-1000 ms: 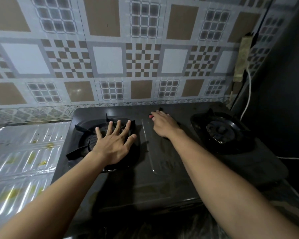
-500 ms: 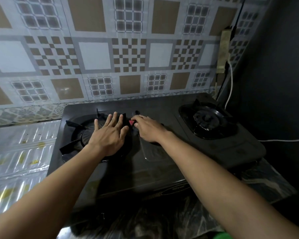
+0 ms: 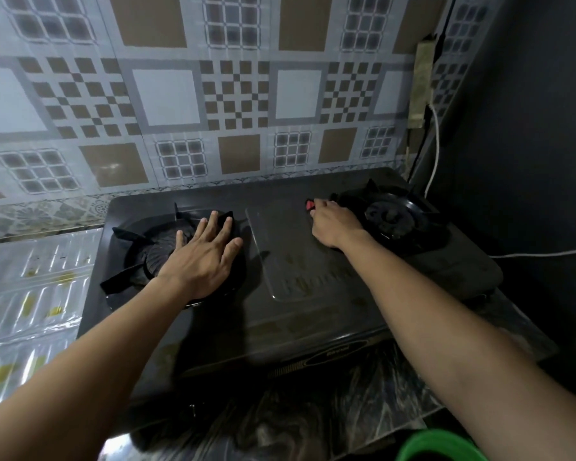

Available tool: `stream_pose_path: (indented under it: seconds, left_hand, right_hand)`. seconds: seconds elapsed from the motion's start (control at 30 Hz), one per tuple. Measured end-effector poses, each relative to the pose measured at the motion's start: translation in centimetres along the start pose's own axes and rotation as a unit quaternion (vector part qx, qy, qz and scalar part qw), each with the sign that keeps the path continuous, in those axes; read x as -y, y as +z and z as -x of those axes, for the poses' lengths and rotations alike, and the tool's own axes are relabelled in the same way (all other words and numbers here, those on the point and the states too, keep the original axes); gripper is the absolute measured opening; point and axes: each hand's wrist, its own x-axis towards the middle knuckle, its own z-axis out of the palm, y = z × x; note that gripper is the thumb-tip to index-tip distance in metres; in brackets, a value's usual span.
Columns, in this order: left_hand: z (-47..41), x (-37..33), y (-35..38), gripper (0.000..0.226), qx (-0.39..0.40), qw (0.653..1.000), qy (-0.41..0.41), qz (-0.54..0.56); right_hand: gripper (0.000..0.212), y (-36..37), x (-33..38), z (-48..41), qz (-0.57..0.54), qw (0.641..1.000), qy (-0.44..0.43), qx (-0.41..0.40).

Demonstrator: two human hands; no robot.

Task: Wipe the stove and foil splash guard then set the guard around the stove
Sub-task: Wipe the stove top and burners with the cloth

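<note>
A black two-burner stove [image 3: 313, 314] sits on a dark marbled counter against the tiled wall. My left hand [image 3: 203, 257] lies flat with spread fingers on the left burner grate [image 3: 133, 257]. My right hand [image 3: 335, 224] is at the back of the stove top, just left of the right burner [image 3: 393, 212], fingers curled over a small red wiping item [image 3: 310, 204] pressed to the surface; only its red edge shows. The foil splash guard [image 3: 30, 294] lies flat on the counter to the left of the stove.
A tiled wall [image 3: 213, 94] runs behind the stove. In the back right corner hang a power strip [image 3: 421, 84] and a white cord [image 3: 434, 151]. A dark wall closes the right side. A green rim [image 3: 436, 447] shows at the bottom right.
My right hand slid with the red item from the middle of the stove, near my left hand, to the right toward the right burner. My left hand stayed on the left grate.
</note>
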Motion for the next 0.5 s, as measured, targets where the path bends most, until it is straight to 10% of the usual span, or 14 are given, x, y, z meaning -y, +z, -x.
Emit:
stream_pose_path:
  seconds: [0.5]
  left_hand:
    - [1.3,0.1,-0.2,0.064,0.012,0.999,-0.025,-0.034]
  right_hand:
    - [0.039,1.8,2.1,6.7,-0.052,0.996,-0.022,-0.072]
